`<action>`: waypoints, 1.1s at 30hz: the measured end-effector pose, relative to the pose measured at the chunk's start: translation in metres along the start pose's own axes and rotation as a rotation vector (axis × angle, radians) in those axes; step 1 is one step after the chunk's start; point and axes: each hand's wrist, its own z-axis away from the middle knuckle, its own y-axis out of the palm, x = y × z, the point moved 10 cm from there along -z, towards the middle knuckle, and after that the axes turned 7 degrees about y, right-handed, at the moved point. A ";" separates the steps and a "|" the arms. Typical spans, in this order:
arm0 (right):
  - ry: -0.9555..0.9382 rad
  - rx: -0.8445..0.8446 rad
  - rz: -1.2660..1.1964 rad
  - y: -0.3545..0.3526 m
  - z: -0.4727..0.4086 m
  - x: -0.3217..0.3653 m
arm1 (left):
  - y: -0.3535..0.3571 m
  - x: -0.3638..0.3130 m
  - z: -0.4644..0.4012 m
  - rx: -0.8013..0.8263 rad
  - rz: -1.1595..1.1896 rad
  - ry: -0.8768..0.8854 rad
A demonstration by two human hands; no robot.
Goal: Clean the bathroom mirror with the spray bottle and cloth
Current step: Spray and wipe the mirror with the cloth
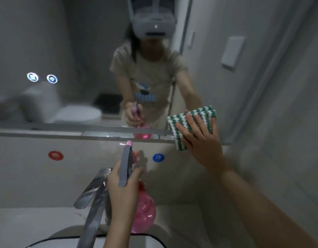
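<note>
Spray bottle (143, 208), pink and round-bodied with a grey trigger head, sat nearest the camera in the left hand (122, 192), whose fingers (136, 173) were curled round its neck above the basin (68, 231). Its nozzle pointed up toward the glass. Just left of that hand the chrome faucet (94, 197) rose from the white worktop (29, 222). Behind it, on the pale wall panel, a red round sticker (55, 155) and a blue round sticker (158, 157) sat well apart. Farther up and to the right, the right hand (201, 138) lay flat with fingers (191, 122) spread, pressing the green-and-white striped cloth (181, 126) against the lower right corner of the mirror (65, 51). Two lit round icons (42, 78) glowed on the left of the glass, and a toilet showed blurred in the reflection.
</note>
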 end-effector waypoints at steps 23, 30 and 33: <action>0.315 -0.162 -0.094 -0.004 -0.141 0.186 | -0.145 -0.025 -0.074 -0.103 0.006 0.023; 0.040 -0.216 -0.048 -0.017 -0.103 0.119 | -0.064 -0.029 -0.038 -0.033 -0.043 0.062; 0.078 -0.167 0.008 -0.007 -0.068 0.067 | -0.015 -0.026 -0.017 0.034 -0.044 0.070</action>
